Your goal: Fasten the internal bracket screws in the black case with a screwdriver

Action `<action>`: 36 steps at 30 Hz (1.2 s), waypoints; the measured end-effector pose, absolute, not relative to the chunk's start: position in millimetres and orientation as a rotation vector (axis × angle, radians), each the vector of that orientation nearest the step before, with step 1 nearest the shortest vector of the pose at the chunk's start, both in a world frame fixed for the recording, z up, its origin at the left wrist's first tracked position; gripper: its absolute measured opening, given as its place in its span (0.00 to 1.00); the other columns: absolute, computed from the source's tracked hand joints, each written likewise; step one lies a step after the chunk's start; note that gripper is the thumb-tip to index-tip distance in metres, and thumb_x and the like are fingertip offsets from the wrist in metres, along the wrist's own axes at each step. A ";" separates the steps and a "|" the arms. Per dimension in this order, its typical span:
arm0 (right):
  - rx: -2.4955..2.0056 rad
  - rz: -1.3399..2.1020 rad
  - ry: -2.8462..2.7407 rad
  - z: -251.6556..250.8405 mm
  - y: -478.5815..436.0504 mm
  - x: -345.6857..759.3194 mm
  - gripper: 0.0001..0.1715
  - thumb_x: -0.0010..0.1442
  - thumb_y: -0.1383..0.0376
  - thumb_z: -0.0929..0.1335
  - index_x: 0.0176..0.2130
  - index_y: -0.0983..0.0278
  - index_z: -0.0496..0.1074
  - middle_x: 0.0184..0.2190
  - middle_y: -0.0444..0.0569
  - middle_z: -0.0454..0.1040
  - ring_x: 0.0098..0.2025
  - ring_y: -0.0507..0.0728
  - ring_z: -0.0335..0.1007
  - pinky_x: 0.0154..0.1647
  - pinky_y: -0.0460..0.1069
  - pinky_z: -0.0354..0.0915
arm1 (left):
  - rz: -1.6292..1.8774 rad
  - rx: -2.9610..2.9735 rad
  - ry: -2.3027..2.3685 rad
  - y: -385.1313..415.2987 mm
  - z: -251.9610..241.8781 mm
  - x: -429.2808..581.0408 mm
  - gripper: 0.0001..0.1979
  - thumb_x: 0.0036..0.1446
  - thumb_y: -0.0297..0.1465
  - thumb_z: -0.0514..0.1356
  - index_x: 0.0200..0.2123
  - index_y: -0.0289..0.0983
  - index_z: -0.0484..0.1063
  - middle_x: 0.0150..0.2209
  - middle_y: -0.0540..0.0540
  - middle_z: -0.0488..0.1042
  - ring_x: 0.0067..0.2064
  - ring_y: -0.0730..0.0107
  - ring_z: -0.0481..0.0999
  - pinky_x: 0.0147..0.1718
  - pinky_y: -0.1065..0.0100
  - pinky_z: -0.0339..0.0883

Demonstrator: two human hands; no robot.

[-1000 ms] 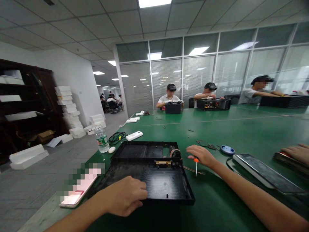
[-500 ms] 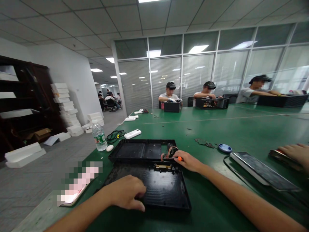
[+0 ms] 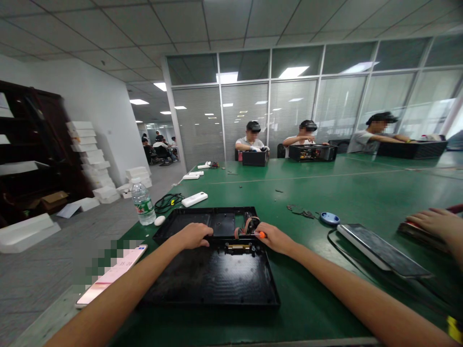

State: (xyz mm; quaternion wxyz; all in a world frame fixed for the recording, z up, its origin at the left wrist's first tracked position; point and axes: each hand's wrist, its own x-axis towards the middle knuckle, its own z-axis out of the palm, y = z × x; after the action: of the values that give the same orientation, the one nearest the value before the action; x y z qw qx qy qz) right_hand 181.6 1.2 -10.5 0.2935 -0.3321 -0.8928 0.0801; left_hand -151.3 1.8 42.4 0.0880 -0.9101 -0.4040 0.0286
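A black two-part plastic case (image 3: 217, 279) lies opened flat on the green table, its far half (image 3: 195, 218) holding striped ribbon wires (image 3: 248, 225) at the right end. My right hand (image 3: 275, 238) is closed around a screwdriver (image 3: 262, 235) with an orange handle, its thin shaft pointing left beside the wires. My left hand (image 3: 193, 235) is over the seam between the two halves, thumb and forefinger apart. Its other fingers are partly hidden. A brass-coloured strip (image 3: 238, 247) sits near the top edge of the near half.
A pink-screened phone (image 3: 115, 272), a water bottle (image 3: 143, 202) and a white remote-like device (image 3: 194, 199) are to the left. A blue round dish (image 3: 329, 219) and a dark-screened device with cable (image 3: 383, 250) are at right. Another person's hand (image 3: 434, 224) rests far right; co-workers sit opposite.
My left hand has moved up and away from above the near half to the seam of the case. My right hand stays by the wires with the screwdriver. The view has shifted slightly.
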 end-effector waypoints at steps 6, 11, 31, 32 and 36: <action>-0.953 0.115 -2.281 -4.5 -2.8 178.1 0.11 0.61 0.59 0.61 0.37 0.63 0.67 0.37 0.49 0.68 0.39 0.54 0.65 0.41 0.49 0.62 | -0.046 -2.635 -1.082 -21.9 55.6 -133.5 0.20 0.48 0.40 0.64 0.42 0.37 0.66 0.41 0.42 0.69 0.42 0.60 0.69 0.38 0.67 0.62; -1.045 0.088 -2.079 -3.0 -1.6 184.8 0.14 0.61 0.58 0.60 0.32 0.63 0.67 0.31 0.47 0.67 0.34 0.54 0.64 0.37 0.49 0.61 | 0.033 -2.695 -0.810 -45.3 46.8 -92.0 0.13 0.54 0.40 0.59 0.35 0.36 0.71 0.35 0.42 0.70 0.38 0.61 0.69 0.37 0.65 0.62; -0.973 0.033 -2.181 -7.3 -4.5 192.6 0.13 0.61 0.61 0.60 0.29 0.63 0.67 0.29 0.47 0.67 0.31 0.53 0.63 0.34 0.47 0.59 | -0.125 -2.634 -0.508 -46.9 23.9 -79.8 0.08 0.59 0.27 0.53 0.29 0.35 0.69 0.32 0.44 0.67 0.36 0.66 0.65 0.33 0.66 0.61; -0.974 0.029 -2.191 -7.6 -4.1 192.9 0.13 0.61 0.61 0.60 0.29 0.63 0.67 0.29 0.47 0.67 0.31 0.53 0.63 0.34 0.47 0.59 | -0.123 -2.641 -0.482 -46.8 24.4 -79.3 0.08 0.59 0.27 0.53 0.29 0.35 0.69 0.32 0.44 0.67 0.37 0.66 0.65 0.33 0.66 0.61; -0.968 0.000 -2.227 -9.5 -2.1 194.0 0.13 0.61 0.61 0.60 0.29 0.63 0.67 0.29 0.47 0.67 0.31 0.53 0.63 0.33 0.47 0.59 | -0.109 -2.640 -0.397 -46.2 27.1 -78.8 0.08 0.58 0.25 0.54 0.28 0.35 0.69 0.33 0.44 0.68 0.37 0.66 0.66 0.33 0.66 0.61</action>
State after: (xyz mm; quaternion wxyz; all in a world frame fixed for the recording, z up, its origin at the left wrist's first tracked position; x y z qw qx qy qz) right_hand 194.0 -2.1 -9.5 0.3491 -0.3734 -0.8595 -0.0001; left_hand -78.8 -46.2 27.1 0.2327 -0.9609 -0.1444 -0.0398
